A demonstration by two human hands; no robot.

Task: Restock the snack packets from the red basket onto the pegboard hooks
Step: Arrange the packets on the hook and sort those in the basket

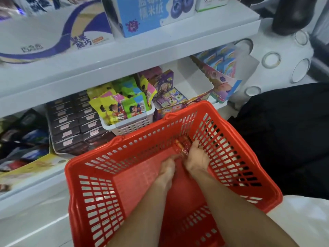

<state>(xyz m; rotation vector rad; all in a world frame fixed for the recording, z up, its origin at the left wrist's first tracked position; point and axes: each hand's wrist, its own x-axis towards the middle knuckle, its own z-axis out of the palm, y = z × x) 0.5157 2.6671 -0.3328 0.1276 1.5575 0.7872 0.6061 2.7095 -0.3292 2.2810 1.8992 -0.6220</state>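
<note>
A red plastic basket [92,175] sits in front of me below the store shelves. Both of my arms reach down into it. At the basket's far right corner lie red snack packets [183,147]. My right hand [197,157] curls its fingers round them against the basket wall. My left hand [167,168] lies next to it on the basket floor, its fingertips touching the near edge of the packets. The rest of the basket floor is bare red plastic. No pegboard or hooks are in view.
Behind the basket, a white slotted bin [131,123] holds yellow and green snack bags. Dark boxes [74,122] are stacked to its left, purple boxes [165,90] to its right. A white shelf [124,56] overhangs with large cartons. Dark clothing [284,139] lies at the right.
</note>
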